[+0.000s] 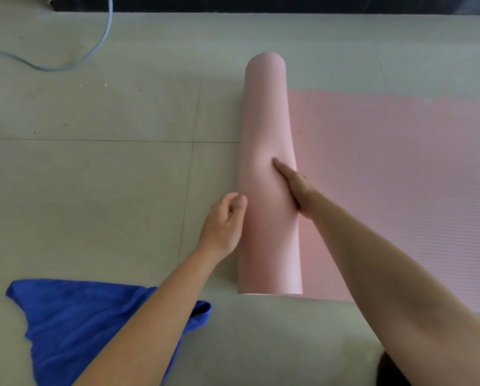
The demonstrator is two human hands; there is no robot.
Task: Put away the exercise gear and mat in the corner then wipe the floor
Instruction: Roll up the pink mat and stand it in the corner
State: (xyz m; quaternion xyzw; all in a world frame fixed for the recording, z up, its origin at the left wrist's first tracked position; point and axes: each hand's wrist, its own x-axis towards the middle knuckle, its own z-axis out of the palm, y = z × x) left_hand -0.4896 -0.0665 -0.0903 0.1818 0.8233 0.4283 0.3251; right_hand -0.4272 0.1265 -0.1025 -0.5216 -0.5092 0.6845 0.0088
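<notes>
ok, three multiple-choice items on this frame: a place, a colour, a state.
1. The yoga mat is: A) pink B) green C) black
2. The blue cloth lies: A) on the mat B) on the floor beside it C) in a hand
3. The mat is: A) flat B) fully rolled C) partly rolled
Key: A, all of it is pink; B, the cloth rests on the floor, clear of the mat; C, the right hand presses its rolled part while the rest lies flat.
</notes>
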